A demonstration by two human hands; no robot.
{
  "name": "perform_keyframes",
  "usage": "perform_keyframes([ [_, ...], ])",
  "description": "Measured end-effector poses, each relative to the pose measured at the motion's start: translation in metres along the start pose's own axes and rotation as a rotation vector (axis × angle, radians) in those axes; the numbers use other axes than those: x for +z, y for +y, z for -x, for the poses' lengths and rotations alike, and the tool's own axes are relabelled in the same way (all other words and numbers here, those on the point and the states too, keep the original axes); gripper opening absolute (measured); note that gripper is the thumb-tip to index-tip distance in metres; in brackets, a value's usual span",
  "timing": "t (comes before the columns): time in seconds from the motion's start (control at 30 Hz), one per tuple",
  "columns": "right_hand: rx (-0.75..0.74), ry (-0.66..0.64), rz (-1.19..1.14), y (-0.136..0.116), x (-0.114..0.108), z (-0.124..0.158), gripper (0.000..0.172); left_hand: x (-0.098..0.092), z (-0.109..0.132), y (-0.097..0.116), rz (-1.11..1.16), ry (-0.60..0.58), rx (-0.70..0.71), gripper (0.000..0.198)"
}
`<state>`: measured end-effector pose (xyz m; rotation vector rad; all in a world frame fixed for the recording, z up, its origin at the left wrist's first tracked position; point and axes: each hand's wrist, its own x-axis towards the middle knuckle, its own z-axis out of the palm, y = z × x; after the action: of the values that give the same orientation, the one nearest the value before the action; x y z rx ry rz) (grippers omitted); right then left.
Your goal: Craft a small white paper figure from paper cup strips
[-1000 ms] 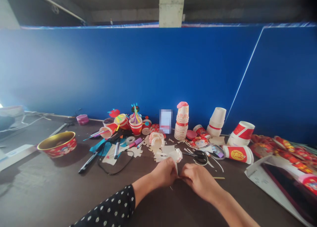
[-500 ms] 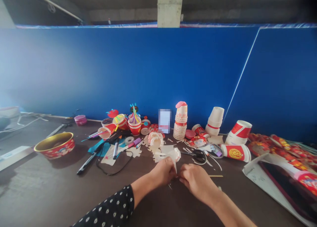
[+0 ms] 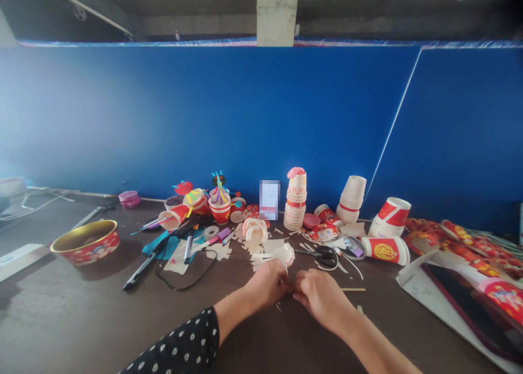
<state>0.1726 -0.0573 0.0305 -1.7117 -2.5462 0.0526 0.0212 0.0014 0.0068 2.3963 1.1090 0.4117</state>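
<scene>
Dark tabletop (image 3: 81, 314) beneath a blue partition (image 3: 204, 118): the left hand (image 3: 265, 286) and right hand (image 3: 322, 300) meet, pinched together on something too small to tell, just below a cut white paper cup (image 3: 283, 256), with black-handled scissors (image 3: 322, 252) lying just right of it.
</scene>
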Motion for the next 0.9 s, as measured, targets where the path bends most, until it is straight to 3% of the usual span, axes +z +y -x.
perform_keyframes([
  [0.33, -0.005, 0.015, -0.034, 0.0020, -0.0008, 0.0001, 0.023, -0.0057, 0.0023, -0.0030, -0.063, -0.066, 0.219, 0.014],
  [0.9, -0.027, 0.083, -0.059, 0.0020, 0.0087, -0.0002, 0.023, -0.0013, 0.0061, 0.0037, -0.159, -0.032, 0.185, 0.018],
])
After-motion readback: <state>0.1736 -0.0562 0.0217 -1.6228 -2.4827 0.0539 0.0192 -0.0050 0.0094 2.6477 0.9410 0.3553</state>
